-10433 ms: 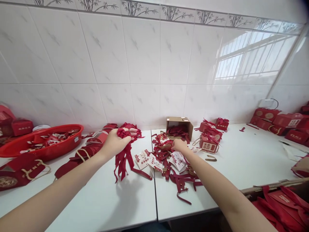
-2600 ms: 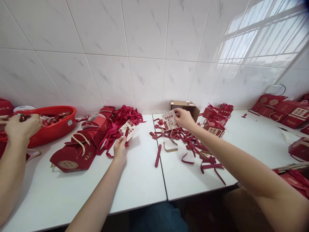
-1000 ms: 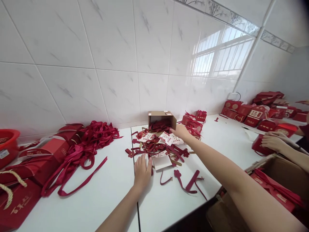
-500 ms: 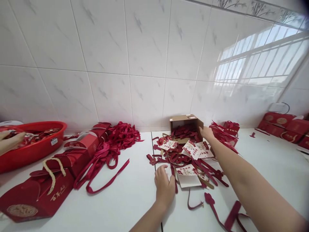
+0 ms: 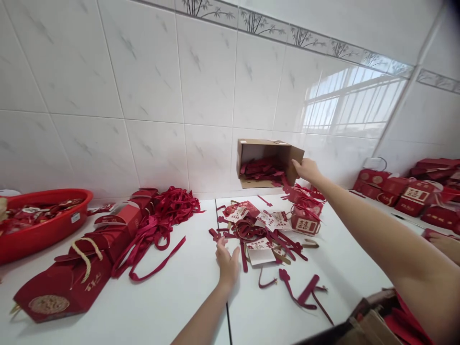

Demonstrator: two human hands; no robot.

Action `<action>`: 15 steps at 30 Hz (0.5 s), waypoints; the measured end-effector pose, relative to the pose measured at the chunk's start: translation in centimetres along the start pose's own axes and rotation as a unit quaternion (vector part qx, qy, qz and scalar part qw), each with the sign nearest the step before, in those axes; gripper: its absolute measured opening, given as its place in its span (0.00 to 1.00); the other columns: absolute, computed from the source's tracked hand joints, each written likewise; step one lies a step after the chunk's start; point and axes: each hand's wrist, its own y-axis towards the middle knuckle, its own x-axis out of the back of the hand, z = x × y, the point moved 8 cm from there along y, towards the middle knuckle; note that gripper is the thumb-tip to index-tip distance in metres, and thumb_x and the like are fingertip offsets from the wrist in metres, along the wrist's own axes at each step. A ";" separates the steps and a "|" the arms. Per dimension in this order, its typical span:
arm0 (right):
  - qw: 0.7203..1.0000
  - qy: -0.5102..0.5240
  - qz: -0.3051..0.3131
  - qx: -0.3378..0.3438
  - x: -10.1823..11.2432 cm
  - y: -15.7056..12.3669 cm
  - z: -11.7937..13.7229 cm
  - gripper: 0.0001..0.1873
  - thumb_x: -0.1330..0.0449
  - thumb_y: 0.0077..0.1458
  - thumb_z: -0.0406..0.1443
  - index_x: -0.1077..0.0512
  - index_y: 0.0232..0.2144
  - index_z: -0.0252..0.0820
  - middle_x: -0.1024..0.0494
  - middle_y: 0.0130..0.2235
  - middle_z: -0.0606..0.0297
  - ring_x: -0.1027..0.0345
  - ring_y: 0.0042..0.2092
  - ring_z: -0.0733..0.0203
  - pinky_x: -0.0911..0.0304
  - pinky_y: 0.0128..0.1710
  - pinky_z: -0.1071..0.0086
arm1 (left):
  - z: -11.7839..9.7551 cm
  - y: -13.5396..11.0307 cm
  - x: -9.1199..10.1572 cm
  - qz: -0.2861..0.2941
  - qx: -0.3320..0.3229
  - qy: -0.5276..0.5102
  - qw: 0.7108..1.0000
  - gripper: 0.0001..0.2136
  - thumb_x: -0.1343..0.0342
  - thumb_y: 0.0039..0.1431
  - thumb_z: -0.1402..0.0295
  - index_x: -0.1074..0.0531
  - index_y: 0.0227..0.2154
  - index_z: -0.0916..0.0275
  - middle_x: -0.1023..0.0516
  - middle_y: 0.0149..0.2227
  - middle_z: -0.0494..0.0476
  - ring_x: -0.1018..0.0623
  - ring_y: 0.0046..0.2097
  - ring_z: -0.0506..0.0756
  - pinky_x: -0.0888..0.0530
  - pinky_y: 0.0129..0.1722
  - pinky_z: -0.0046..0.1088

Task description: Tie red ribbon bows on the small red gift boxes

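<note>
My right hand [image 5: 306, 168] grips the right wall of a small brown cardboard box [image 5: 264, 153] and holds it in the air on its side, its mouth facing me, with dark red ribbon pieces inside. Below it lies a heap of red ribbon strips and white printed tags [image 5: 264, 230] on the white table [image 5: 172, 306]. My left hand [image 5: 227, 258] rests flat on the table at the heap's near left edge, fingers spread and touching the strips.
A pile of long red ribbons [image 5: 161, 215] and red gift boxes with rope handles [image 5: 68, 282] lie at left, beside a red plastic basin [image 5: 39, 220]. More red gift boxes [image 5: 409, 191] line the right wall. A carton of red material [image 5: 381, 321] sits at bottom right.
My right hand has taken hold of the cardboard box and lifted it off the table. My left hand has stayed at the edge of the heap.
</note>
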 end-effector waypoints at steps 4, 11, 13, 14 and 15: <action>0.996 0.063 0.047 0.029 0.9 -4.0 4.4 0.24 0.53 0.62 0.43 0.26 0.26 0.31 0.25 0.20 0.54 0.27 0.29 0.57 0.37 0.32 0.71 | -2.6 -1.4 2.8 -0.061 -0.003 -0.087 0.994 0.24 0.50 0.55 0.62 0.50 0.53 0.59 0.46 0.59 0.66 0.46 0.63 0.59 0.47 0.61 0.43; 0.953 0.180 0.191 0.150 -4.4 -13.6 13.3 0.24 0.50 0.60 0.45 0.28 0.23 0.34 0.26 0.19 0.60 0.32 0.24 0.62 0.41 0.26 0.73 | -1.4 -9.5 19.1 -0.242 -0.032 -0.213 0.946 0.34 0.42 0.43 0.58 0.47 0.54 0.58 0.43 0.59 0.69 0.41 0.61 0.69 0.38 0.55 0.54; 0.933 0.207 0.229 0.184 -6.9 -16.5 15.7 0.22 0.48 0.58 0.46 0.27 0.25 0.35 0.24 0.24 0.60 0.31 0.26 0.61 0.41 0.27 0.72 | 0.8 -12.0 24.3 -0.302 -0.011 -0.161 0.940 0.39 0.40 0.37 0.60 0.47 0.55 0.61 0.44 0.59 0.74 0.43 0.61 0.74 0.38 0.52 0.60; 0.924 0.218 0.246 0.196 -8.3 -17.9 16.9 0.21 0.47 0.57 0.47 0.26 0.27 0.36 0.24 0.25 0.60 0.31 0.28 0.61 0.41 0.27 0.72 | 1.6 -13.0 26.5 -0.328 -0.014 -0.123 0.937 0.40 0.39 0.35 0.61 0.47 0.55 0.61 0.45 0.59 0.74 0.43 0.61 0.75 0.39 0.52 0.62; 0.914 0.229 0.263 0.206 -9.8 -19.3 18.0 0.19 0.45 0.56 0.47 0.26 0.28 0.36 0.23 0.27 0.60 0.31 0.28 0.61 0.40 0.27 0.72 | 1.9 -13.7 28.1 -0.337 -0.029 -0.076 0.938 0.43 0.38 0.33 0.63 0.48 0.56 0.61 0.46 0.60 0.74 0.44 0.61 0.75 0.40 0.53 0.62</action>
